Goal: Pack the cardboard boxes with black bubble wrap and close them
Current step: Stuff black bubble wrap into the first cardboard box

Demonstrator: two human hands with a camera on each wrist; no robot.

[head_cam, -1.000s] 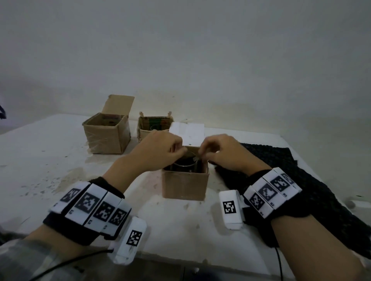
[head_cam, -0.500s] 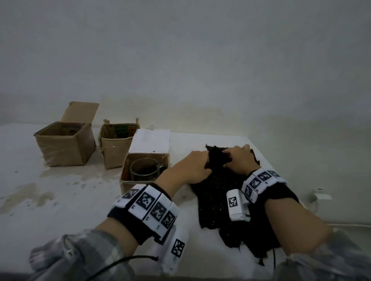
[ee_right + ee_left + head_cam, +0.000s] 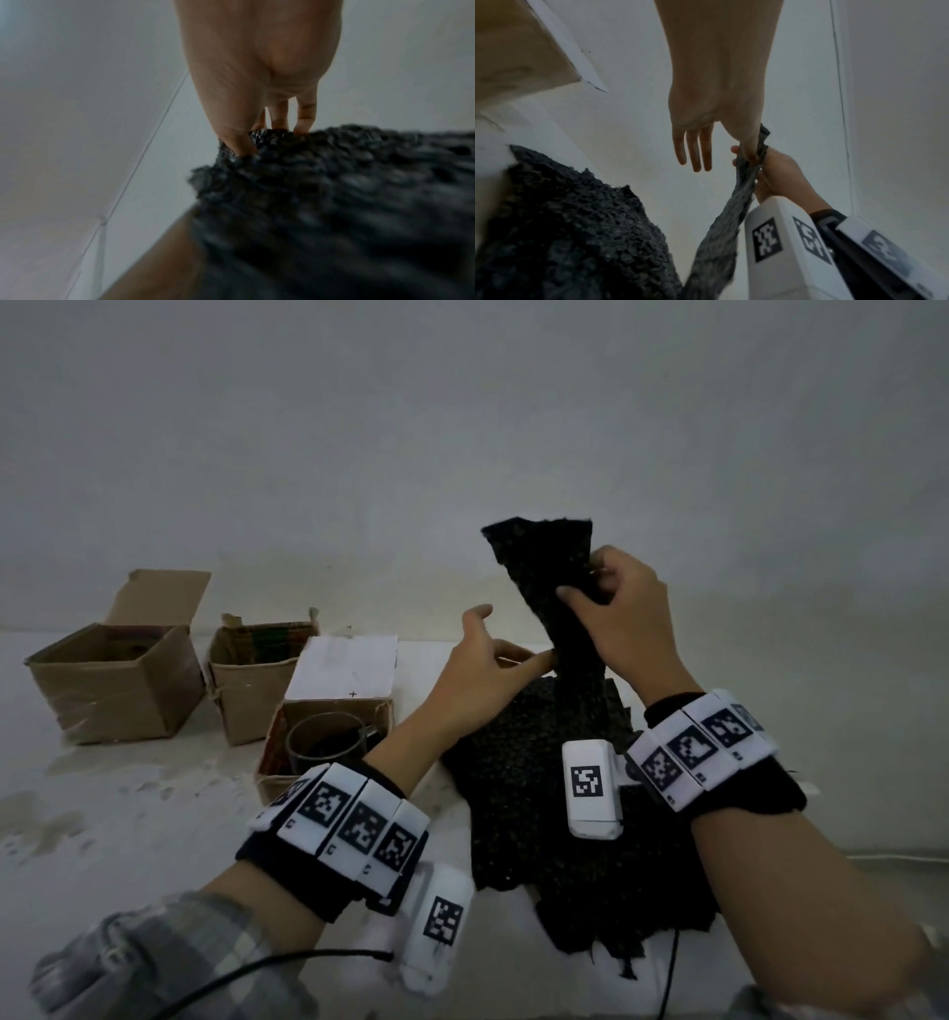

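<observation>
Strip of black bubble wrap (image 3: 552, 588): one, lifted upright at centre right of the head view, long axis near vertical, lower end running down to the pile. Pinched near its upper part by right hand (image 3: 621, 618), thumb and fingers clamped on it. Same pinch visible in the right wrist view, thumb pressed into the wrap (image 3: 270, 142).

Left hand (image 3: 477, 675): centre of the head view, lower than the right hand and to frame-left of the strip. Fingers straight and spread. In the left wrist view, thumb side lying against the strip (image 3: 746, 182); whether pinching or only touching, cannot tell.

Pile of black bubble wrap (image 3: 534, 793): one heap, lower centre of the head view, flat on the table (image 3: 128, 824); number of sheets in it not countable.

Cardboard boxes: three, all open, in a loose row at left of the head view.
- Nearest box (image 3: 287, 778): white flap up, glass mug (image 3: 321, 737) inside, just frame-left of the left wrist.
- Middle box (image 3: 246, 701): contents unclear.
- Far-left box (image 3: 118, 690): brown flap up.

Relation governing the coming move, as judged: nearest box lying down and to frame-left of the raised strip, on the left hand's side; left hand nearer to it. Strip likely to need freeing from the pile, then carrying leftward and down around the mug.
</observation>
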